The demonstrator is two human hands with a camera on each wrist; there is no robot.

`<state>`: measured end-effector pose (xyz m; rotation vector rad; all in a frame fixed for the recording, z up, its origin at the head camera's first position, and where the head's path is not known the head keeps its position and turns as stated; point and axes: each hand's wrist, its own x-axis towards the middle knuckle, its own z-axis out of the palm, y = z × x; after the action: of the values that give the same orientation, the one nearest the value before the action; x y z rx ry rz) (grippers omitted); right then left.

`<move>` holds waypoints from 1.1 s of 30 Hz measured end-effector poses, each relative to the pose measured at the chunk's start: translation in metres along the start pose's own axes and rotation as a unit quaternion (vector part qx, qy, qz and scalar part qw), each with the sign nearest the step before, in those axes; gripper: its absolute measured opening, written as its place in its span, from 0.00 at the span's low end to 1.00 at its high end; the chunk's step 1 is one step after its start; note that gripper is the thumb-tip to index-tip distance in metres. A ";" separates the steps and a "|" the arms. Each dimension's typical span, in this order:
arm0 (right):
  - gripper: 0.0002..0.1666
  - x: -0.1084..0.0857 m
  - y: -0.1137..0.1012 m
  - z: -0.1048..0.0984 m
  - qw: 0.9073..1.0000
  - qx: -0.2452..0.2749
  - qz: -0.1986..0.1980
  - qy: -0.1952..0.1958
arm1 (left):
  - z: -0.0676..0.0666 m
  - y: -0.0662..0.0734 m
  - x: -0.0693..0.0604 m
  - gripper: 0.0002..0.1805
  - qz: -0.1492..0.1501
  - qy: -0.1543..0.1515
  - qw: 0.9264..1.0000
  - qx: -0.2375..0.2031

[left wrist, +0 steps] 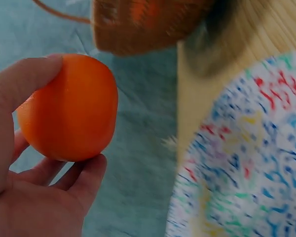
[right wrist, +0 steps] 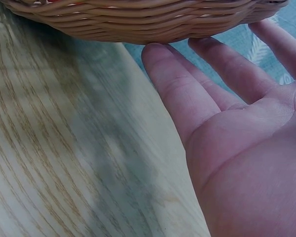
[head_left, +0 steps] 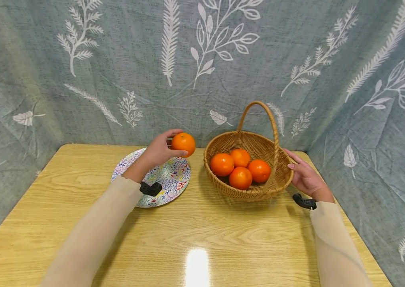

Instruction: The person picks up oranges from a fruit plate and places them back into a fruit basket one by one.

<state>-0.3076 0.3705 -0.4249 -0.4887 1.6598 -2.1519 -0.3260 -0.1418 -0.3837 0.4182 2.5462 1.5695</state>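
Note:
My left hand (head_left: 157,150) holds an orange (head_left: 183,144) between thumb and fingers, above the back part of a round plate (head_left: 145,201) with a multicoloured squiggle pattern. In the left wrist view the same orange (left wrist: 71,108) is gripped clear of the plate (left wrist: 237,148). To the right stands a wicker basket (head_left: 220,187) with a tall arched handle. Several oranges (head_left: 240,178) lie inside it. My right hand (head_left: 306,179) is at the basket's right side. Its extended fingertips touch the woven wall (right wrist: 153,22) from outside in the right wrist view.
Plate and basket stand on a light wooden table (head_left: 173,235), toward its back edge. A grey-green cloth (head_left: 134,59) with white leaf prints hangs behind and at both sides. Black wrist cameras (head_left: 151,189) are strapped to both wrists.

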 end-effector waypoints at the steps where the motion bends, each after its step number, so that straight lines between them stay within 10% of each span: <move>1: 0.38 0.000 0.000 0.000 1.000 -0.002 0.000 0.000 | 0.000 0.006 0.000 0.44 0.006 -0.001 1.000 0.001; 13: 0.40 0.001 -0.001 0.002 1.000 -0.005 -0.004 -0.004 | 0.011 0.067 0.000 0.43 0.062 -0.020 0.998 0.023; 33: 0.38 0.001 0.001 0.002 1.000 -0.011 -0.013 -0.010 | 0.070 0.120 0.049 0.40 0.099 -0.066 0.992 0.047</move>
<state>-0.3074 0.3686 -0.4254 -0.5390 1.6780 -2.1428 -0.3352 -0.0161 -0.3065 0.7811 2.5497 1.4294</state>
